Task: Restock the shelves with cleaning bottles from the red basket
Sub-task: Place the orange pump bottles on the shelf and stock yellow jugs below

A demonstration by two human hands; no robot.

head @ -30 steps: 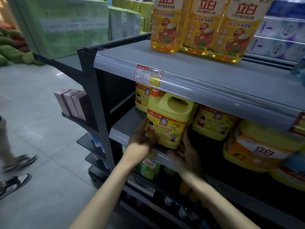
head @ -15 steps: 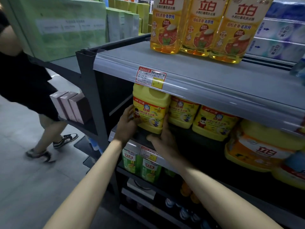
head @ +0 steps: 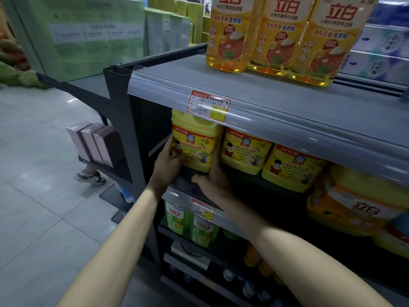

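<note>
Both hands are at the left end of the middle shelf (head: 177, 197). The left hand (head: 167, 166) grips the left side of a yellow jug (head: 194, 145), with the fingers reaching behind it and the thumb at the lower front. The right hand (head: 213, 180) holds the jug's lower right edge. Its fingers sit in the gap beside the next jug and its thumb stretches along under the base. I record both grips as closed on the jug.

The jug stands upright beneath the upper shelf (head: 287, 100), whose front rail hides its top. I cannot tell whether its base is fully seated. The body is opaque, so its fill is not visible.

Middle shelf: a second jug (head: 243, 151) stands just beside the held one and a third jug (head: 292, 168) follows it, both with the same label. Further right is a large yellow tub (head: 358, 202) with an orange label.

Upper shelf: three clear bottles (head: 281, 38) of amber liquid stand side by side, set back from the rail. A price tag (head: 209, 105) is fixed to the rail. Blue-and-white wrapped packs (head: 380, 54) lie behind, to the right.

Lower shelf: two green bottles (head: 204, 229) stand upright at the left front. Items below them are too dark to identify.

End rack: three pink boxes (head: 95, 142) stand upright, side by side. Green cartons (head: 93, 41) are stacked beyond. Another person's foot (head: 91, 175) is on the tiled floor (head: 44, 196).
</note>
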